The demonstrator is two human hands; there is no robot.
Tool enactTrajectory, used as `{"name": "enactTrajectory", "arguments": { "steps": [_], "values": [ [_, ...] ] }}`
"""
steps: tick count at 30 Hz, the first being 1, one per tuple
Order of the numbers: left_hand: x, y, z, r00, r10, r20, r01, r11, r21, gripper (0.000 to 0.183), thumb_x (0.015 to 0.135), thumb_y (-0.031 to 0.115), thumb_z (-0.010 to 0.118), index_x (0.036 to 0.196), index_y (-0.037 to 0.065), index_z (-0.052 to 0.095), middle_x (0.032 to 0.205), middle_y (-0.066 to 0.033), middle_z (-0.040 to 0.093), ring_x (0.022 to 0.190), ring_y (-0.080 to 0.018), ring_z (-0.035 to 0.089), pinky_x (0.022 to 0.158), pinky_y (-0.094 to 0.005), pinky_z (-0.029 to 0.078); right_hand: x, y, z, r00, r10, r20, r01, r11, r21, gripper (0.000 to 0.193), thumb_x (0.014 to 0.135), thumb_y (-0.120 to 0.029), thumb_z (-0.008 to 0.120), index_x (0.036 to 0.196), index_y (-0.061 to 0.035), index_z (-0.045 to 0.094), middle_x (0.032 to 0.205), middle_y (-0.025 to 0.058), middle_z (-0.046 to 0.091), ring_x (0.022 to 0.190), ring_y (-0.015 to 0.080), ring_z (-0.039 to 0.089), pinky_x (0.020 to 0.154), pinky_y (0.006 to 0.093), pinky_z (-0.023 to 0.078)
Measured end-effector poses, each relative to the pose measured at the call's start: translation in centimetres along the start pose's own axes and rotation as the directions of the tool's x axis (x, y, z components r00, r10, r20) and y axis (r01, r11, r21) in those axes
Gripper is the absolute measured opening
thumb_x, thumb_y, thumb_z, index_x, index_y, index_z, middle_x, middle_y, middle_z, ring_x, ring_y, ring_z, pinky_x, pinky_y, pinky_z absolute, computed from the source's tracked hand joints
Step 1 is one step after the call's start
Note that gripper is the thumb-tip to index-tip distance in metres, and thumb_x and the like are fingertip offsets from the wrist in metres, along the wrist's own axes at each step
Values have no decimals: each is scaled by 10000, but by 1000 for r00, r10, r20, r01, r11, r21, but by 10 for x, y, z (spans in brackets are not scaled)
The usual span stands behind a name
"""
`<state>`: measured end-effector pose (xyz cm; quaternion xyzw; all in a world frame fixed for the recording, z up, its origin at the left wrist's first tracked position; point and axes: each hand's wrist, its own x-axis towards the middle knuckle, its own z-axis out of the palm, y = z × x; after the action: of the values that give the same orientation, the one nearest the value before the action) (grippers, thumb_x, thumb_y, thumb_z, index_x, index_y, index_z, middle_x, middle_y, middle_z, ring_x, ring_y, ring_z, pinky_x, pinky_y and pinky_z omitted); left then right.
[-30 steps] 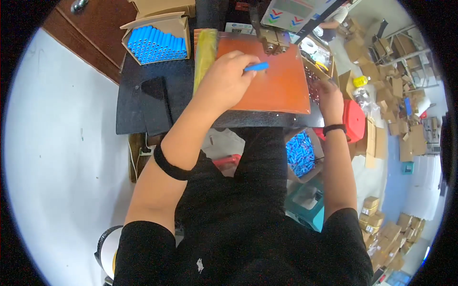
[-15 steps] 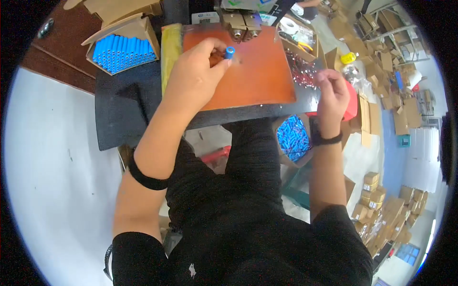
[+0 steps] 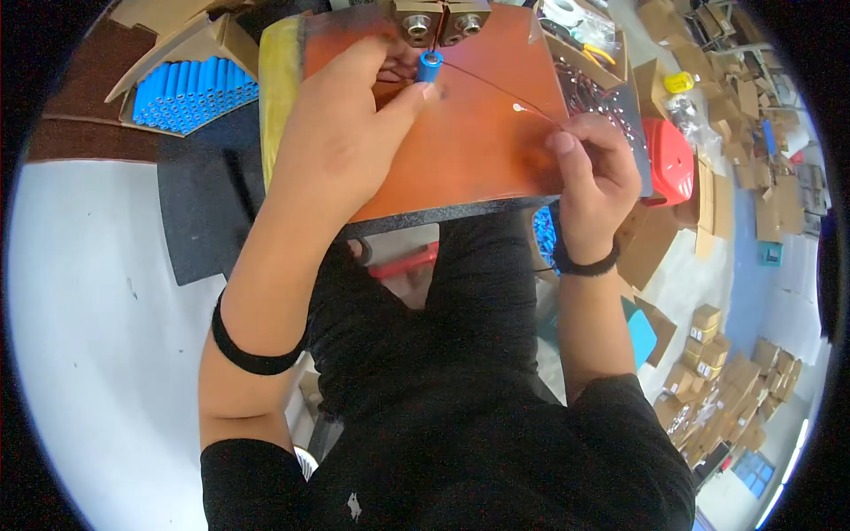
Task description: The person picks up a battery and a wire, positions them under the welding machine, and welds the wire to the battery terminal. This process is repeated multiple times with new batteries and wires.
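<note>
My left hand [image 3: 341, 133] pinches a small blue cylindrical battery cell [image 3: 428, 69] upright over the orange mat [image 3: 478, 146]. The cell's top end is right beneath two metal electrode holders [image 3: 438, 25] of what looks like a spot welder. A thin dark wire [image 3: 496, 86] stretches from the top of the cell to my right hand [image 3: 598, 173], whose thumb and finger are pinched together on it. Beside the wire, close to those fingers, shows a small pale metal tab [image 3: 519, 108]. Whether the wire touches the electrodes cannot be made out.
An open carton of blue cells [image 3: 190, 93] stands at the far left. Red-and-black leads [image 3: 602, 102] lie right of the mat, near a box with tape and pliers [image 3: 584, 44]. A red stool [image 3: 670, 159] stands at the right; a bin of blue cells [image 3: 544, 232] sits below the table edge.
My right hand has come left over the mat's edge, and the wire now shows stretched to the cell. My left hand has brought the cell up under the electrodes. The view has shifted.
</note>
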<state>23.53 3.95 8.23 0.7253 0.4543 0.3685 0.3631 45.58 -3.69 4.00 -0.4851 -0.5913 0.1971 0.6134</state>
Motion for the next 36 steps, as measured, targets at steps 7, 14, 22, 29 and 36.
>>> {"name": "enactTrajectory", "arguments": {
  "steps": [7, 14, 22, 29, 36],
  "values": [
    [0, 3, -1, 999, -43, -23, 43, 999, 6, 298, 842, 216, 713, 1062, 34, 627, 934, -97, 693, 884, -167, 650, 810, -298, 477, 2, 1, 6, 998, -14, -59, 15, 1000, 10, 75, 815, 29, 661, 874, 13, 617, 827, 66, 624, 752, 135, 569, 695, 241, 440],
    [0, 9, 1, 998, -43, -48, 50, 984, 173, 294, 847, 210, 707, 1067, 33, 622, 955, -102, 692, 891, -172, 643, 826, -300, 471, 1, -2, 3, 999, -11, -37, 9, 998, -60, 73, 817, 18, 668, 877, 14, 626, 836, 70, 634, 765, 145, 588, 708, 251, 456],
    [0, -3, 2, 998, 61, -15, -58, 986, 155, 310, 867, 171, 676, 1107, -5, 590, 1040, -136, 685, 993, -211, 646, 895, -307, 461, 4, -18, 5, 998, -39, -45, 35, 995, -90, 69, 833, 10, 667, 888, 11, 626, 848, 72, 641, 778, 144, 589, 728, 246, 458],
    [-2, -8, 3, 993, 112, -38, -106, 985, 137, 307, 867, 181, 676, 1093, -6, 588, 1031, -132, 689, 992, -219, 648, 884, -308, 465, 4, -8, 4, 983, -172, -59, 160, 974, -162, 78, 827, -1, 673, 882, -2, 617, 830, 86, 638, 738, 174, 595, 700, 264, 467],
    [-2, -2, 3, 997, 54, -46, -46, 987, 156, 292, 865, 187, 681, 1081, 12, 594, 1033, -121, 690, 960, -204, 650, 861, -298, 466, 0, -2, 4, 958, -281, 55, 283, 903, -324, 104, 832, 62, 656, 923, 33, 614, 878, 85, 612, 782, 151, 564, 699, 244, 448]
  ]
}}
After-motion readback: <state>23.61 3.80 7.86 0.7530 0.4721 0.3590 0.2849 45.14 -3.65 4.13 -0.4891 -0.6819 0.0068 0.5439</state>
